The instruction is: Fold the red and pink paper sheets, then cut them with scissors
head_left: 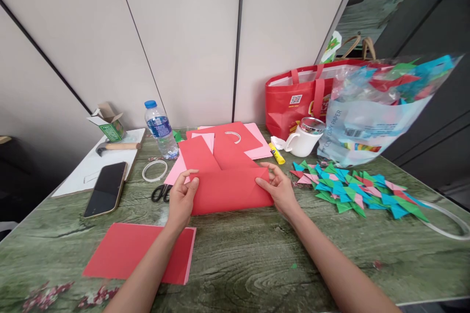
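Note:
A folded red paper sheet (229,190) lies in front of me on the green wood-grain table (257,264). My left hand (181,200) pinches its left edge, thumb on top. My right hand (279,188) pinches its right edge the same way. Behind it lies a stack of red and pink paper sheets (223,149). Another red sheet (139,253) lies flat near the front left, under my left forearm.
Black scissors (160,193), a tape ring (154,170), a phone (106,188), a water bottle (160,129), a hammer (117,146) and a small box (108,122) are left. A glue stick (276,153), white mug (304,138), red bag (299,98), plastic bag (370,112) and pile of folded paper triangles (356,190) are right.

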`<state>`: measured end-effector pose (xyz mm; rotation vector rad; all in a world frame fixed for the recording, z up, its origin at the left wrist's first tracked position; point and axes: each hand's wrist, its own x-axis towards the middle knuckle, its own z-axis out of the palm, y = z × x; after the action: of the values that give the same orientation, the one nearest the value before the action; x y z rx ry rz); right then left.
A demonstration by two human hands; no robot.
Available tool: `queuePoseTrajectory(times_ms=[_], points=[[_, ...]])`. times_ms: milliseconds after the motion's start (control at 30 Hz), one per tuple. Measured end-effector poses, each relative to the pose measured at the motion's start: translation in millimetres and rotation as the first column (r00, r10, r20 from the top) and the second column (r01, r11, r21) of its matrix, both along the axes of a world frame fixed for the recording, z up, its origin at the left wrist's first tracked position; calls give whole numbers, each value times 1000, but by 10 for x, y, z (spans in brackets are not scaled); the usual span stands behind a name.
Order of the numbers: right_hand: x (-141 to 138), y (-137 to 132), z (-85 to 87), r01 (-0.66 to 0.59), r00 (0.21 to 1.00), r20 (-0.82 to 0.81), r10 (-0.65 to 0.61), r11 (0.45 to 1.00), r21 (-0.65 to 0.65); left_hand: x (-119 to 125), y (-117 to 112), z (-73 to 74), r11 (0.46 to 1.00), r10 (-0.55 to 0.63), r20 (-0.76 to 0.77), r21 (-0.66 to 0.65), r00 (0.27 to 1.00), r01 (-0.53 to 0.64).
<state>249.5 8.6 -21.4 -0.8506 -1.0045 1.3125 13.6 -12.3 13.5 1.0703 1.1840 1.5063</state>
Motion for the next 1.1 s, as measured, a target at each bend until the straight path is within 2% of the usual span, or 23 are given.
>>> queuePoseTrajectory(times_ms=[100, 533, 700, 1100], points=[[-6, -2, -10, -2, 1000, 5, 2, 1000, 0, -6, 4, -2, 998, -55, 26, -18, 998, 56], [-13, 3, -21, 32, 998, -58, -33, 999, -15, -6, -13, -18, 999, -50, -7, 12, 999, 50], [-18, -4, -8, 33, 998, -45, -34, 999, -30, 3, -28, -4, 999, -30, -48, 32, 998, 31], [-15, 2, 1, 35, 999, -22, -36, 999, -38, 5, -36, 7, 1000, -25, -26, 13, 999, 25]])
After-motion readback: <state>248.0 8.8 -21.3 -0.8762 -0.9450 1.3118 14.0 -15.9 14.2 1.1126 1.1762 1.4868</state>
